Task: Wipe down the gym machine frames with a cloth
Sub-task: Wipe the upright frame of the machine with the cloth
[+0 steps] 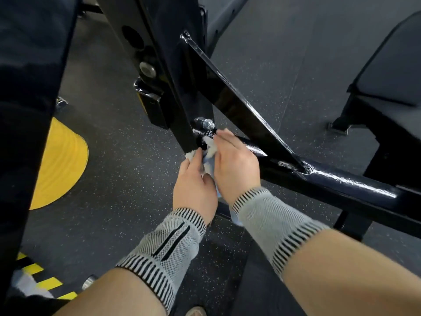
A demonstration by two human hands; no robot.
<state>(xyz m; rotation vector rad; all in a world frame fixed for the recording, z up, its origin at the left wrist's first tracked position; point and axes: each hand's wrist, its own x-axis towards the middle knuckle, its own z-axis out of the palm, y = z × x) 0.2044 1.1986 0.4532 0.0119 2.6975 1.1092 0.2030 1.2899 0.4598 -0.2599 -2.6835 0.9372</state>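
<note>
Mid-wipe at the frame's low joint

The left hand [193,185] and right hand [234,163] both grip the cloth [208,156], bunched against the upright [182,106]; the brace [239,99] and tube [341,181] glisten, likely already wiped, other frames seemingly untouched.

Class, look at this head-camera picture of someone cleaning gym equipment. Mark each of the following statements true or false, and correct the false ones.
1. Both hands are on the cloth. True: the left hand and right hand hold it between them.
2. The cloth is bright red. False: it is pale, white to light blue.
3. The cloth is at the foot of the black frame post, near a metal bolt. True.
4. The person's wrists are bare. False: a grey knitted wrist sleeve covers each.
5. The floor is pale wood. False: it is dark and speckled, with a yellow marking.
</note>
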